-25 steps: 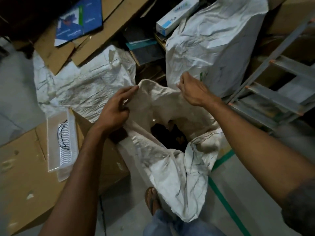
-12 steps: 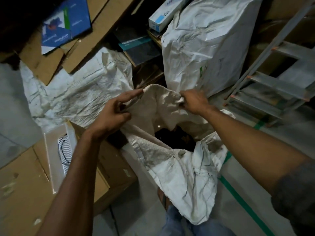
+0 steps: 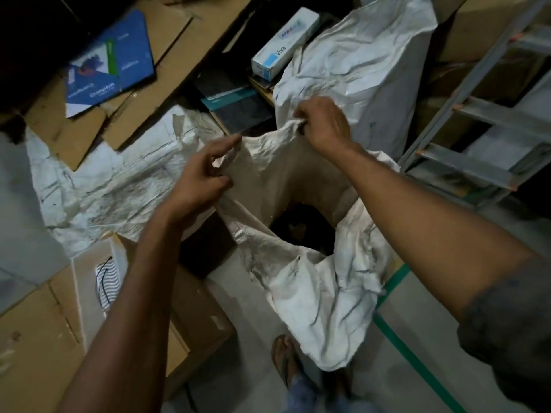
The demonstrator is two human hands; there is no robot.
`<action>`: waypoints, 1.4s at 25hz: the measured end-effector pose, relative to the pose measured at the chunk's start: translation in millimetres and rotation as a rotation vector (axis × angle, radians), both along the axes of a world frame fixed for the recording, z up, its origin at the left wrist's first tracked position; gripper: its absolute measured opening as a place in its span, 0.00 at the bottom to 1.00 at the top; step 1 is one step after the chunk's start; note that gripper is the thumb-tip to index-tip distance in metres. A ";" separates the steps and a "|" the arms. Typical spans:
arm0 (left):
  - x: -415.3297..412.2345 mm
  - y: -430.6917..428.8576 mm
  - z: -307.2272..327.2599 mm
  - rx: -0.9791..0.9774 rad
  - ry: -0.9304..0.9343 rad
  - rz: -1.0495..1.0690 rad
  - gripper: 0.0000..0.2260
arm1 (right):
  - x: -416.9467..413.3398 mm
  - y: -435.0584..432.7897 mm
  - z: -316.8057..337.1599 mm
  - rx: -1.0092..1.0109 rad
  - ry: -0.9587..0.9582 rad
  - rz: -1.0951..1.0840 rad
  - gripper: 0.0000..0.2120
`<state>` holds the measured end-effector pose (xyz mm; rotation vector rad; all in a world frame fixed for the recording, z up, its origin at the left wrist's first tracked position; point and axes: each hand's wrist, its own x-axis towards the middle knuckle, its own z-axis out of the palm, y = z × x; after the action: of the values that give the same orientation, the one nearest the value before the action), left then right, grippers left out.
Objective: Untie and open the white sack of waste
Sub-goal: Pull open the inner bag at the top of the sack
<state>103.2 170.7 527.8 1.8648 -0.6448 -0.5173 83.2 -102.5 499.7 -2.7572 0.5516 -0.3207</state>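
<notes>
The white woven sack (image 3: pixel 313 296) stands on the floor in front of me with its mouth open; dark waste (image 3: pixel 301 228) shows inside the hole. My left hand (image 3: pixel 199 180) pinches the far rim of the sack at the left. My right hand (image 3: pixel 325 126) grips the same rim further right and holds it raised. The rim's inner face is stretched between both hands. The near side of the sack hangs folded down toward my foot (image 3: pixel 284 359).
A second full white sack (image 3: pixel 357 76) stands behind, a flattened one (image 3: pixel 113 180) lies at left. Cardboard boxes (image 3: pixel 35 338) sit at lower left, a metal ladder (image 3: pixel 483 138) at right. A blue-white carton (image 3: pixel 283 46) and flat cardboard lie at the back.
Both hands have lifted the sack's far rim and pulled it wider; the right hand rose and closed on the rim, and the opening is larger.
</notes>
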 end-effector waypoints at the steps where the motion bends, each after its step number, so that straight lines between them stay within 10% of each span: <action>1: -7.0 -1.8 -13.5 0.033 -0.003 0.037 0.34 | -8.7 6.4 -3.6 0.062 0.038 0.023 0.16; 6: -46.7 1.9 -67.6 0.141 -0.143 0.224 0.28 | -117.2 52.5 -49.1 0.278 -0.049 -0.002 0.14; 16: -134.7 10.1 -136.3 0.439 -0.272 0.185 0.26 | -239.9 61.1 -155.4 0.227 0.355 -0.134 0.22; 24: -144.9 22.2 -157.8 0.079 0.059 0.093 0.24 | -228.9 84.8 -198.7 0.215 0.234 -0.033 0.33; 29: -135.5 10.7 -140.9 -0.138 0.219 0.201 0.18 | -206.2 76.1 -187.6 0.116 0.120 -0.212 0.13; 35: -115.3 -13.4 -94.1 -0.297 0.443 0.421 0.18 | -221.8 121.8 -118.4 0.490 -0.096 -0.184 0.19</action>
<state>-12.1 157.4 433.7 1.4791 -0.0237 -0.5006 -138.6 19.3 381.3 -2.2156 0.7472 -0.3094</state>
